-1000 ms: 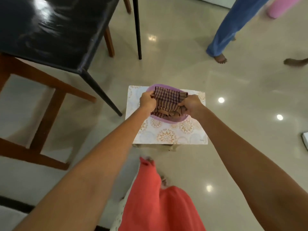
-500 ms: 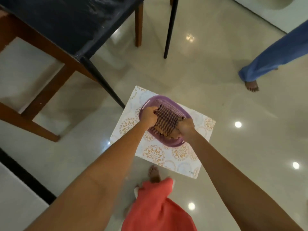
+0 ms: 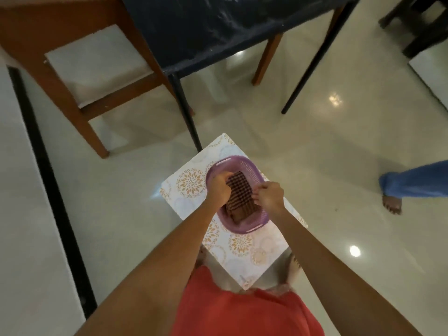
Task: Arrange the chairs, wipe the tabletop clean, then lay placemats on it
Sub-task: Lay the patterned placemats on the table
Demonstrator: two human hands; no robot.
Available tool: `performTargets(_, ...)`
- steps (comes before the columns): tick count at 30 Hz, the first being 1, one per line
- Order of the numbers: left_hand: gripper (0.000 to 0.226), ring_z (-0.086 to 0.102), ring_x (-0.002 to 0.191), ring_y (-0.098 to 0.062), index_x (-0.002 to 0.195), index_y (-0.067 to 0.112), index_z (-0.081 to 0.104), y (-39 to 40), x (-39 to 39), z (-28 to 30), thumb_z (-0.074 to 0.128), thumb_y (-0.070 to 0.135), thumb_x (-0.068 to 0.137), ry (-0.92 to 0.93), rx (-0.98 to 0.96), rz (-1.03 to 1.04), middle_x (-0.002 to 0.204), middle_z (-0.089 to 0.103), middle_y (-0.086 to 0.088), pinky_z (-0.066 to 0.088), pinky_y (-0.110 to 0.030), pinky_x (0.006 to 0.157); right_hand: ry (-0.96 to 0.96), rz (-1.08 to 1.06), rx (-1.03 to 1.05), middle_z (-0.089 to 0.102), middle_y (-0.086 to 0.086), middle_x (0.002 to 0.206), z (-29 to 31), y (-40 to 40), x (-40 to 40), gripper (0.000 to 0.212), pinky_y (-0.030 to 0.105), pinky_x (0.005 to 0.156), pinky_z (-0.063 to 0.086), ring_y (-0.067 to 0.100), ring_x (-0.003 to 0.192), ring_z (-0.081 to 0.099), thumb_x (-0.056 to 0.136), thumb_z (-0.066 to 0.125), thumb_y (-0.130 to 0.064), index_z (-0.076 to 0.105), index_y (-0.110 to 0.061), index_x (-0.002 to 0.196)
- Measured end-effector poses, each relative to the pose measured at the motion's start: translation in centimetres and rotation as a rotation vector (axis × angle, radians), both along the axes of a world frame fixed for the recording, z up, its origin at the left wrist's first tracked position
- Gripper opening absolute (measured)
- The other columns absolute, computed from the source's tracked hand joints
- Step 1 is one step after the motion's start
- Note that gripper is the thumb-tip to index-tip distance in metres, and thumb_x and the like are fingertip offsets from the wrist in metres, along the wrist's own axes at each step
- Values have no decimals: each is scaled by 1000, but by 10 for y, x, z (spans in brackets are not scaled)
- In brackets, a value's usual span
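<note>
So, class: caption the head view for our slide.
Both hands, left hand and right hand, grip a checked cloth inside a purple basket on a patterned stool.

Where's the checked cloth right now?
Head view, centre: the checked cloth lies in the purple basket on the patterned stool, pinched by both hands.

Bare forearms, no sleeves visible; left hand (image 3: 218,190) and right hand (image 3: 270,196) ungloved; coral-red garment (image 3: 242,311) below.
</note>
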State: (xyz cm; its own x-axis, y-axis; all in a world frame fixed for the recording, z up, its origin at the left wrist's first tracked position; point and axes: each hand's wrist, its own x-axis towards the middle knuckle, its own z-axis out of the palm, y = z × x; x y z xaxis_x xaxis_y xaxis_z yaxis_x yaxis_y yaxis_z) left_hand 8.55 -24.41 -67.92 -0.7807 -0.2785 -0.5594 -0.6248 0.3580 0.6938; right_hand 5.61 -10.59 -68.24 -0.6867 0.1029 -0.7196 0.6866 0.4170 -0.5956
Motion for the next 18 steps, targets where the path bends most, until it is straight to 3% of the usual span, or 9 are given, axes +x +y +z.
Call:
performTargets(2, 24, 59, 94, -19, 112, 3, 63, 11, 10, 1, 43, 6, 99, 21, -12, 124, 101, 64, -7, 42, -14, 76, 42, 52, -49, 66, 16, 72, 3, 10, -11, 30, 34, 61, 57, 20, 57, 65, 86, 50, 10, 64, -9, 67)
performTargets(6, 23, 56, 91, -21, 110, 2, 58, 43, 33, 9, 39, 0, 98, 97, 17, 429, 99, 60, -8, 44, -25, 87, 120, 331, -26, 71, 15, 76, 3, 33, -32, 40, 49, 82, 56, 35, 82, 69, 78, 58, 6, 64, -25, 54)
performTargets(9, 27, 51, 90, -15, 117, 0, 57, 69, 48, 14, 37, 0, 98, 109, -26, 585, 99, 55, -3, 41, -21, 80, 130, 457, -4, 69, 11, 72, 18, 49, -41, 36, 41, 69, 57, 32, 75, 68, 79, 62, 8, 64, -22, 58)
performTargets(12, 29, 54, 91, -16, 124, 5, 55, 83, 59, 14, 39, 7, 100, 95, -12, 706, 105, 62, -9, 43, -24, 80, 70, 473, -74, 66, 7, 70, 24, 61, -45, 23, 28, 52, 48, 21, 60, 63, 85, 64, 1, 62, -11, 65)
performTargets(16, 31, 60, 96, -23, 122, 9, 58, 96, 77, 16, 36, 10, 100, 96, -24, 832, 110, 64, -11, 52, -34, 83, 63, 504, -56, 65, 8, 77, 19, 68, -51, 22, 28, 55, 47, 17, 61, 59, 90, 62, -6, 60, -13, 69)
performTargets(18, 29, 60, 94, -23, 113, 5, 60, 101, 83, 15, 35, 10, 100, 114, -66, 891, 103, 64, -9, 51, -29, 76, 53, 526, -23, 64, 10, 81, 14, 68, -54, 24, 28, 59, 49, 17, 64, 58, 91, 58, -1, 61, -13, 70)
